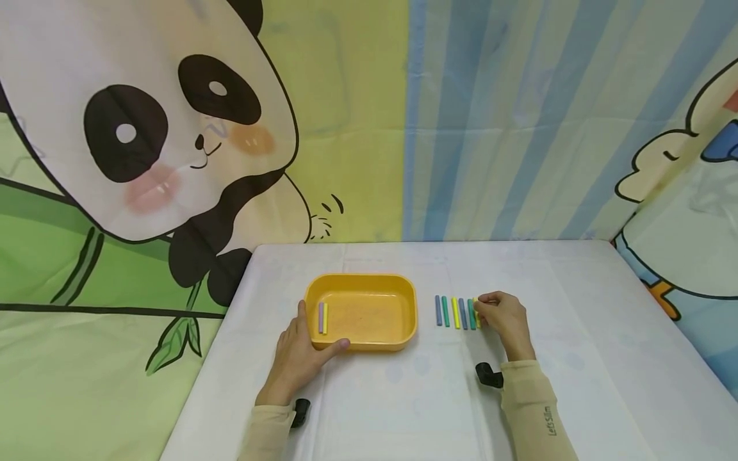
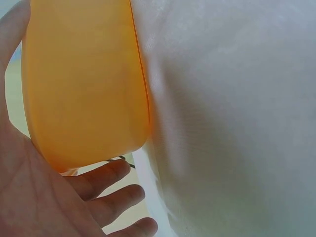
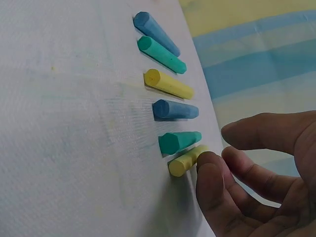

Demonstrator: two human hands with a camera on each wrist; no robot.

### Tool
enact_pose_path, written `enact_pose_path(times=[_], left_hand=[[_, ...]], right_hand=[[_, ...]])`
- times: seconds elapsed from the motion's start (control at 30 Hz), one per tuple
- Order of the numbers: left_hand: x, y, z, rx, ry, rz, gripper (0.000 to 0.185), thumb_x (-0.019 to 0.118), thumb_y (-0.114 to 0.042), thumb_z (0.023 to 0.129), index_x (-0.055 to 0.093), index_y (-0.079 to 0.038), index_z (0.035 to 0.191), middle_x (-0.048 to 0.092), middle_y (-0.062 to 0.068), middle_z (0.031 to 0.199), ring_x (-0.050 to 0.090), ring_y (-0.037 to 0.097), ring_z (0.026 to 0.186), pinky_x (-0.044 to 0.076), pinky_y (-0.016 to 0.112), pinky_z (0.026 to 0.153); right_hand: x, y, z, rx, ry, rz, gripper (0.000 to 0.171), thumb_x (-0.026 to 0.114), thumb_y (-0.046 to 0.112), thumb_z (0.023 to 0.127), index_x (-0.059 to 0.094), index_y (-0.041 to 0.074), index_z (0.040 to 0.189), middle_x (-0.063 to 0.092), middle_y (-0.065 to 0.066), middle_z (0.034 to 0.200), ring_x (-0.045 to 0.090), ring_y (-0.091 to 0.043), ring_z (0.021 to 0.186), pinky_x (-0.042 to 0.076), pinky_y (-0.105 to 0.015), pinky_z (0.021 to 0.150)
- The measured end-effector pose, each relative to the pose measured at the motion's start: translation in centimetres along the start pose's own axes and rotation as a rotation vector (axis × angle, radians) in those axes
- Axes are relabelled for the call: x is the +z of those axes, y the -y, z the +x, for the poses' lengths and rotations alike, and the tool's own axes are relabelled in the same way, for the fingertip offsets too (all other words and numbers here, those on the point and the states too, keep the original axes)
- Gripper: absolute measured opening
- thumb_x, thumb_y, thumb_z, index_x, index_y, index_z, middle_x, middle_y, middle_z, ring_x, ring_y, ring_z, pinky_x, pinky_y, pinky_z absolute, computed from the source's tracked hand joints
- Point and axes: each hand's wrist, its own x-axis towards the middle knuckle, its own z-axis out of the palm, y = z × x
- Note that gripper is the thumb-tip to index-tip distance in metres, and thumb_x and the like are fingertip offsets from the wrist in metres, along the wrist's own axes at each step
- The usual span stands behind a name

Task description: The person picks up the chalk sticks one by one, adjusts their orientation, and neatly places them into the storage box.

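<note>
The chalk sticks (image 3: 170,84) by my fingers (image 3: 210,173) look matt and powdery, with dull flat ends. My tray (image 1: 403,307) is smooth yellow plastic with a soft sheen. The bench (image 1: 576,358) wears thin white cloth, faintly woven and creased

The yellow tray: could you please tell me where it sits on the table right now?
In the head view the yellow tray sits left of centre on the white table, the left hand gripping its near-left corner and the row of chalk sticks to its right.

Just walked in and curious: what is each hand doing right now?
Left hand: holds the yellow tray by its near corner.
Right hand: fingertips on the last yellow stick in the row; a firm pinch cannot be told.
</note>
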Motion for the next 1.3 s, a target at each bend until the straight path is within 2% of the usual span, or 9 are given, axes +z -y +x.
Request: enact_pose_path(times=[0.13,0.33,0.5,0.77,1.1,1.3], left_hand=[[0.04,0.02,0.00,0.001,0.001,-0.001,0.144,0.064,-0.091,0.065,-0.005,-0.011,0.163,0.035,0.025,0.154,0.036,0.040,0.140,0.023,0.054,0.118],[-0.02,-0.04,0.00,0.010,-0.006,-0.001,0.142,0.064,-0.089,0.067,-0.006,-0.012,0.163,0.036,0.026,0.153,0.037,0.040,0.140,0.022,0.053,0.118],[0.04,-0.06,-0.02,0.016,-0.017,0.008,0.141,0.066,-0.088,0.068,-0.003,-0.009,0.163,0.037,0.026,0.152,0.038,0.041,0.139,0.024,0.055,0.117],[0.01,-0.14,0.03,0.011,-0.007,0.014,0.142,0.065,-0.089,0.067,-0.004,-0.009,0.163,0.037,0.026,0.152,0.037,0.040,0.139,0.024,0.054,0.117],[-0.06,-0.19,0.06,-0.002,-0.017,-0.007,0.144,0.066,-0.090,0.065,-0.001,-0.009,0.163,0.038,0.025,0.152,0.038,0.041,0.138,0.026,0.056,0.116],[-0.06,-0.10,-0.01,-0.014,-0.005,-0.006,0.144,0.064,-0.091,0.064,-0.002,-0.011,0.163,0.039,0.024,0.151,0.038,0.040,0.137,0.027,0.055,0.116]], right_hand=[[0.15,-0.30,0.18,0.004,-0.016,-0.023,0.033,0.068,0.022,0.092,0.066,-0.001,0.115,0.071,-0.012,0.095,0.066,-0.023,0.079,0.050,-0.029,0.065],[0.16,-0.45,0.36,0.016,-0.047,-0.097,0.034,0.068,0.023,0.091,0.067,-0.001,0.114,0.069,-0.019,0.107,0.061,-0.028,0.088,0.050,-0.036,0.071],[0.14,-0.55,0.23,-0.018,-0.046,-0.108,0.034,0.067,0.021,0.090,0.067,-0.002,0.114,0.068,-0.021,0.110,0.061,-0.031,0.092,0.051,-0.040,0.074],[0.58,-0.68,0.56,-0.010,-0.054,-0.118,0.031,0.065,0.018,0.089,0.067,-0.001,0.113,0.068,-0.020,0.110,0.061,-0.030,0.092,0.051,-0.039,0.073],[0.67,-0.39,0.62,-0.009,-0.042,-0.136,0.032,0.064,0.017,0.090,0.067,-0.002,0.115,0.065,-0.025,0.115,0.060,-0.032,0.094,0.052,-0.039,0.071],[0.70,-0.35,0.66,-0.026,-0.035,-0.184,0.028,0.063,0.017,0.091,0.068,-0.004,0.110,0.067,-0.025,0.110,0.062,-0.031,0.086,0.052,-0.037,0.064]])
